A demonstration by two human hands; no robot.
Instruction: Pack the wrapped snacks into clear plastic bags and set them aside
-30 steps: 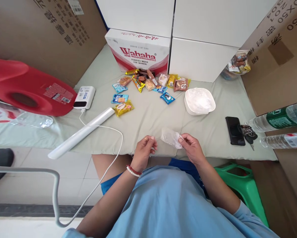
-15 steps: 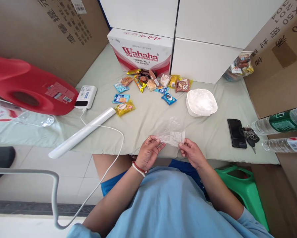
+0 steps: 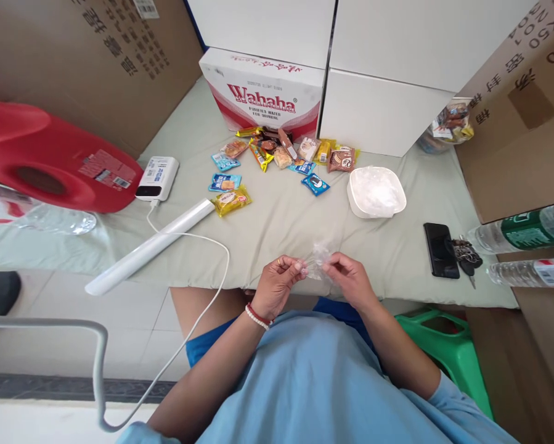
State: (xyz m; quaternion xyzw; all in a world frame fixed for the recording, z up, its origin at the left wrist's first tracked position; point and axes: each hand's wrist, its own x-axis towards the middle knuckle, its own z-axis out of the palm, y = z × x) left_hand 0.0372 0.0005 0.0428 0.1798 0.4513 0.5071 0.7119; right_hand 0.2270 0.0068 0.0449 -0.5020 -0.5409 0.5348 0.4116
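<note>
A clear plastic bag, crumpled and thin, is stretched between my two hands above the front of the cloth-covered surface. My left hand pinches its left side with thumb and fingers; a ring and wrist bracelets show on this hand. On the other side, my right hand grips the bag between thumb and forefinger. Beyond them stands a white plastic tub with crumpled clear plastic in it. Several wrapped snacks lie farther back, among them a blue packet and a yellow packet.
A white roll and a power bank with a cable lie left, near a red jug. At right are a phone, keys and bottles. A Wahaha carton stands at the back.
The bag was spread out flat and wider; now it is bunched smaller. My right hand has moved slightly left, closer to my left hand.
</note>
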